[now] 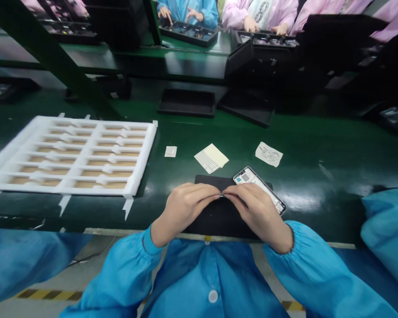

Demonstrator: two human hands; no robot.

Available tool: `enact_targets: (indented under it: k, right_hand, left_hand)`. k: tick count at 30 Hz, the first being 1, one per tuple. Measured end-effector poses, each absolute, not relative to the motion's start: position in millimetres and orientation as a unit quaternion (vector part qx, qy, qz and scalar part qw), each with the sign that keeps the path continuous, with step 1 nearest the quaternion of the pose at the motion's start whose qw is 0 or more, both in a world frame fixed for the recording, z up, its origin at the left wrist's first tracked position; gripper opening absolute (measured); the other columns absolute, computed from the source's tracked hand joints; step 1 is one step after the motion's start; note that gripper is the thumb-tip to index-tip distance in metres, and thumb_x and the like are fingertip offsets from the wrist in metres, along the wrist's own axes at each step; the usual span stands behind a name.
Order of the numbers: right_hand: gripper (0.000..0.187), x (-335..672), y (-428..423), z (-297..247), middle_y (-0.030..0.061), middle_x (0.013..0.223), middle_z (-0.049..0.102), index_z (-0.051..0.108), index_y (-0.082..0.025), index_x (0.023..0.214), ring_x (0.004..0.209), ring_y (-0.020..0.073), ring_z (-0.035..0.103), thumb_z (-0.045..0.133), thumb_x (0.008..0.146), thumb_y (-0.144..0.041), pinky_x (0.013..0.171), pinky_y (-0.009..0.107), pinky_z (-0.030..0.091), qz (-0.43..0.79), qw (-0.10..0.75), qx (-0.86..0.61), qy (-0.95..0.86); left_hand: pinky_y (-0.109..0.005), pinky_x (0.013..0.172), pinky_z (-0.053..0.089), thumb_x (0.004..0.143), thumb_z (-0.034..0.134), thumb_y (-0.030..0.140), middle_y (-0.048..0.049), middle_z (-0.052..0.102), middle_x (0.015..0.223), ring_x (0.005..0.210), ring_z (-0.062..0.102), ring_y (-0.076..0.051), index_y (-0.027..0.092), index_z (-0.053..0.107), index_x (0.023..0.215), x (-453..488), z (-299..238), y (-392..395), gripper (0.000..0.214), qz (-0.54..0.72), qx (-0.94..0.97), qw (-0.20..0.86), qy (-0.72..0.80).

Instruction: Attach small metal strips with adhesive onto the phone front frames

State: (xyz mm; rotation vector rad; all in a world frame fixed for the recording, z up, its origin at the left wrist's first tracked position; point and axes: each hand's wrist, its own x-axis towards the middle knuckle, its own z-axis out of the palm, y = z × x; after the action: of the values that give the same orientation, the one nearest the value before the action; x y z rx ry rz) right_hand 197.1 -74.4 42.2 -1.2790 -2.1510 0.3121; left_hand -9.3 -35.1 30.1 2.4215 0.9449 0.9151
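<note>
My left hand (189,204) and my right hand (256,207) meet over a black mat (215,221), fingertips pinched together. Between them is a small dark piece with a shiny edge (222,195); its kind is too small to make out. Both hands grip it from either side. Partly under my right hand lies an open phone housing (248,176) with a pale frame, tilted across the mat's right edge. Beyond the mat rests a sheet of strip stickers with a cream backing (212,157). A small whitish square (170,151) lies to its left, and a marked scrap of paper (268,154) to its right.
A white foam tray with slots (99,159) covers the left of the green bench. Black trays (186,102) sit at the back. Across the bench, people in blue and pink sleeves work at black part trays (189,33). A blue sleeve (388,216) is close on my right.
</note>
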Motion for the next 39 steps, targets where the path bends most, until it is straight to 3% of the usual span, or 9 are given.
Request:
enact_targets:
  k: [6, 12, 18, 26, 35, 39]
  right_hand:
    - [0.01, 198, -73, 37, 0.0047, 0.093, 0.073, 0.063, -0.018, 0.101, 0.085, 0.0177, 0.066, 0.056, 0.095, -0.014, 0.08, 0.034, 0.052, 0.129, 0.351, -0.464, -0.803]
    - [0.018, 203, -78, 25, 0.0055, 0.104, 0.072, 0.061, -0.02, 0.111, 0.097, 0.0189, 0.066, 0.062, 0.092, -0.021, 0.088, 0.035, 0.053, 0.174, 0.375, -0.494, -0.765]
    - [0.006, 205, -79, 16, 0.0036, 0.093, 0.071, 0.056, -0.023, 0.092, 0.088, 0.0174, 0.069, 0.06, 0.092, -0.018, 0.081, 0.033, 0.056, 0.228, 0.435, -0.509, -0.707]
    - [0.012, 204, -76, 15, 0.0047, 0.092, 0.07, 0.059, -0.021, 0.092, 0.089, 0.0168, 0.067, 0.056, 0.093, -0.01, 0.081, 0.033, 0.056, 0.215, 0.443, -0.476, -0.729]
    - [0.024, 202, -78, 10, 0.0076, 0.099, 0.068, 0.066, -0.022, 0.11, 0.092, 0.0177, 0.064, 0.051, 0.095, -0.009, 0.08, 0.035, 0.056, 0.159, 0.429, -0.463, -0.759]
    - [0.02, 201, -78, 10, 0.0077, 0.096, 0.069, 0.065, -0.02, 0.103, 0.091, 0.0179, 0.064, 0.052, 0.094, -0.008, 0.079, 0.035, 0.056, 0.161, 0.443, -0.461, -0.752]
  left_hand:
    - [-0.027, 0.077, 0.05, 0.094, 0.061, 0.022, 0.0026, 0.077, 0.095, 0.085, 0.072, -0.014, 0.022, 0.068, 0.095, -8, 27, -33, 0.008, 0.335, 0.867, 0.151, 0.336]
    - [-0.029, 0.073, 0.049, 0.092, 0.062, 0.017, 0.0007, 0.076, 0.09, 0.077, 0.07, -0.015, 0.019, 0.066, 0.092, -4, 24, -36, 0.006, 0.345, 0.87, 0.113, 0.335]
    - [-0.029, 0.073, 0.048, 0.093, 0.058, 0.014, 0.0002, 0.075, 0.092, 0.079, 0.069, -0.015, 0.019, 0.065, 0.094, -7, 29, -35, 0.008, 0.3, 0.895, 0.093, 0.318]
    - [-0.029, 0.072, 0.048, 0.096, 0.054, 0.015, -0.0005, 0.075, 0.095, 0.082, 0.069, -0.015, 0.018, 0.063, 0.098, -9, 34, -33, 0.01, 0.26, 0.912, 0.067, 0.31]
    - [-0.03, 0.068, 0.048, 0.1, 0.047, 0.023, -0.0012, 0.074, 0.092, 0.078, 0.069, -0.016, 0.018, 0.064, 0.098, -5, 47, -28, 0.018, 0.199, 0.928, 0.065, 0.31]
    - [-0.032, 0.065, 0.047, 0.099, 0.045, 0.019, -0.0036, 0.073, 0.088, 0.073, 0.066, -0.018, 0.017, 0.065, 0.096, -5, 52, -33, 0.02, 0.178, 0.935, 0.032, 0.305]
